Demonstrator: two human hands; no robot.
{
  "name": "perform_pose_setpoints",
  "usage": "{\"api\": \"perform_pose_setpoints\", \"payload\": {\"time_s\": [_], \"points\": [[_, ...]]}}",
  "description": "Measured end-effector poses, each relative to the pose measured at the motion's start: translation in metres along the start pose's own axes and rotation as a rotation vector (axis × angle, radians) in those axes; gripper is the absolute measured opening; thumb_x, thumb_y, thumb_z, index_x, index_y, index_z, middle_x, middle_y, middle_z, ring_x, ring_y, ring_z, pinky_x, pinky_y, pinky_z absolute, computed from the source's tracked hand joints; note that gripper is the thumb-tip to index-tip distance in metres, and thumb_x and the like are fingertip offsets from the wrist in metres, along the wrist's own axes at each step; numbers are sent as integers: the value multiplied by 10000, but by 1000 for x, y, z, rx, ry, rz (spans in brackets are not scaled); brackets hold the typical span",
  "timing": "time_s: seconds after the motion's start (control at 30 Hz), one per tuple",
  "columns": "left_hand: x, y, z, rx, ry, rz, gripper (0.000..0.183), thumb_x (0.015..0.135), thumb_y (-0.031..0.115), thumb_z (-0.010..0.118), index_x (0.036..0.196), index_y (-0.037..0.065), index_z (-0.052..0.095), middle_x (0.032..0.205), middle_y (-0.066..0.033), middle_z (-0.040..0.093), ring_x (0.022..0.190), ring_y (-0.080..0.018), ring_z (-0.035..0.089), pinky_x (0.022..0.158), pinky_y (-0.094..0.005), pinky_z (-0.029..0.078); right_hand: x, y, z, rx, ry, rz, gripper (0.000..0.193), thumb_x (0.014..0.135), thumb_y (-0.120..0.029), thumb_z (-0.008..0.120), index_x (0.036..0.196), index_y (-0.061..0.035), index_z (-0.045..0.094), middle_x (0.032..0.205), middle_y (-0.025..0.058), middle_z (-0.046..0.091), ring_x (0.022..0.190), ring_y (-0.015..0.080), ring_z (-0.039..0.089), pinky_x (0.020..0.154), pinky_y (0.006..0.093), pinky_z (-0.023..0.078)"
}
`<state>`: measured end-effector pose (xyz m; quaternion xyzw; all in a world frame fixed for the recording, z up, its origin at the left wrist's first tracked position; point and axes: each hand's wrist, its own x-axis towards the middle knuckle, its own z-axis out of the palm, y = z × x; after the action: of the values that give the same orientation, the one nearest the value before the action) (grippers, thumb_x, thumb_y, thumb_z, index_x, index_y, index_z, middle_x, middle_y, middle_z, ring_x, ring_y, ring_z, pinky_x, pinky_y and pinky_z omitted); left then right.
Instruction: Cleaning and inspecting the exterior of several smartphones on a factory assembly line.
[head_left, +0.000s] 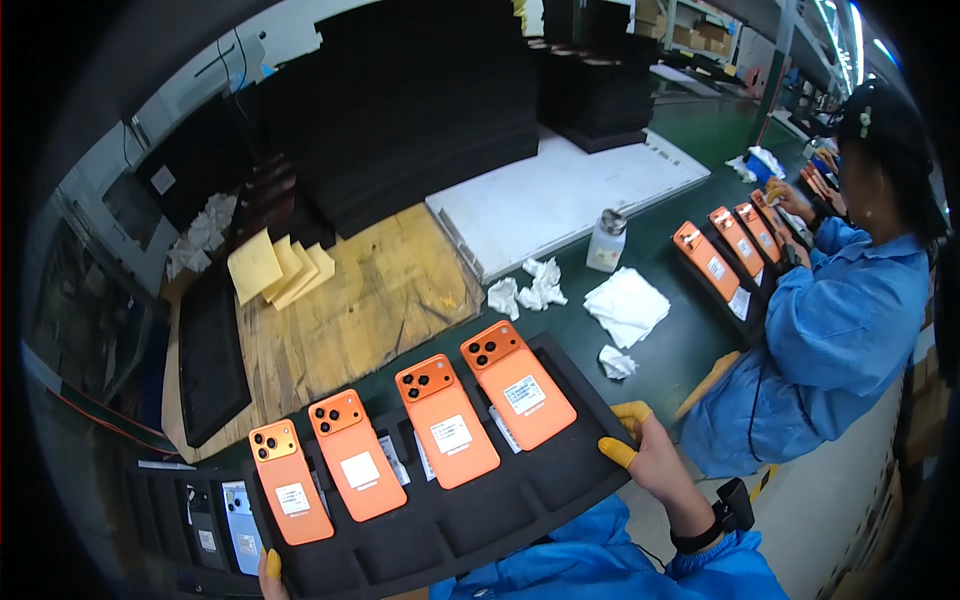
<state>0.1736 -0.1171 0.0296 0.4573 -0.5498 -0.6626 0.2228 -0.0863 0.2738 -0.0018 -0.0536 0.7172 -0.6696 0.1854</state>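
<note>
In front of me, a black foam tray (pixel 436 528) hangs tilted between my two hands. Several orange smartphones lie in its slots, backs up, with white labels and camera bumps; the rightmost phone (pixel 545 408) is nearest my right hand. At the tray's right end, my right hand (pixel 655 460), with yellow finger cots on its fingertips, grips the edge. My left hand (pixel 271 577) holds the lower left corner; only a finger or thumb with a yellow cot shows, the rest being cut off. Below the left end sits another dark tray (pixel 160 500) holding a black phone (pixel 203 530) and a pale blue phone (pixel 240 527).
Beyond lie a worn wooden board (pixel 370 310) with yellow pads (pixel 257 268), a tall stack of black trays (pixel 400 110) and a white panel (pixel 570 195). A pump bottle (pixel 607 240) stands by white wipes (pixel 627 307). At right, a person in blue (pixel 850 320) handles orange phones.
</note>
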Motion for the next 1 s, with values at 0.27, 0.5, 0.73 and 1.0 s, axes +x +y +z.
{"api": "perform_pose_setpoints", "payload": {"time_s": [0.27, 0.5, 0.73, 1.0], "points": [[1, 90, 78, -333, -236, 166, 327, 928, 171, 483, 1192, -21, 496, 1061, -144, 605, 926, -202, 622, 820, -308, 517, 80, -105, -61, 453, -22, -263, 382, 899, -241, 569, 1216, -37, 500, 1141, 73, 566, 1053, 173, 535, 904, 326, 433], [76, 137, 254, -403, -516, 211, 313, 878, 201, 589, 1100, -17, 560, 996, -110, 634, 842, -199, 641, 727, -313, 533, 182, -162, -142, 1031, -23, -370, 561, 863, -456, 557, 1204, -16, 481, 1193, 143, 533, 1096, 281, 511, 939, 485, 392], [134, 115, 436, -331, -620, 117, 273, 841, 236, 640, 1003, 20, 597, 892, -56, 639, 758, -161, 624, 670, -298, 511, 305, -120, -237, 1264, 334, -372, 295, 862, -221, 570, 1092, -35, 569, 1131, 104, 598, 1040, 268, 568, 962, 436, 411], [157, 86, 550, -277, -632, -15, 277, 873, 173, 574, 1062, -28, 549, 956, -95, 617, 816, -180, 619, 685, -319, 519, 370, -80, -309, 1249, 576, -218, 292, 892, -277, 550, 1082, -56, 570, 1097, 89, 608, 999, 263, 591, 895, 472, 460]]}}
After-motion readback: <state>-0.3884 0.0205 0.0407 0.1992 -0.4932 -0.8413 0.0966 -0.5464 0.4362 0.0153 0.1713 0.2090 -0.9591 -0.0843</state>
